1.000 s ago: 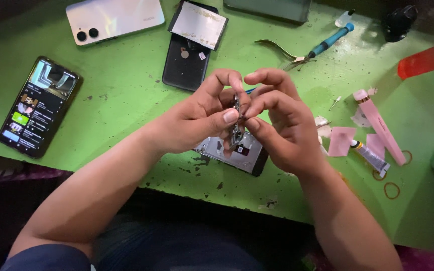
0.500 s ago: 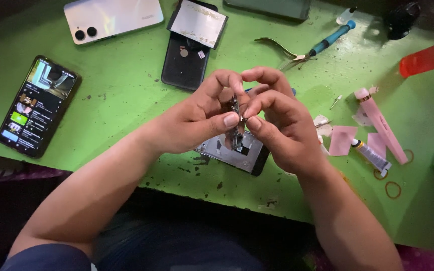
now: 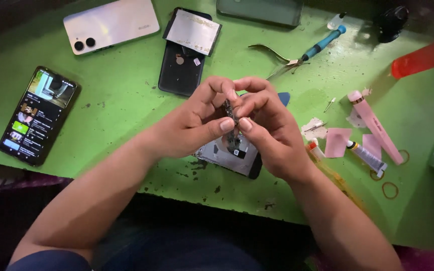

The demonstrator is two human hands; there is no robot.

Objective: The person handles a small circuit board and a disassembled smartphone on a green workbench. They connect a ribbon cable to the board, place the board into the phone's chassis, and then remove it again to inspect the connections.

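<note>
Green and scuffed, the tabletop carries a spread of phone parts, and the work sits at its near edge. Both hands meet just above an opened phone lying face down with its back removed and its insides bare. Between them they pinch a small, narrow dark part, held upright: the left hand closes on it with thumb and forefinger, the right hand does the same from the other side. What the part is cannot be told.

As a judgement, the job is midway: the phone is open, nothing yet closed up.

Farther out lie a dark back cover with a pale panel, a white phone, a lit phone, tweezers, a blue-handled screwdriver, a pink tool and a small glue tube.
</note>
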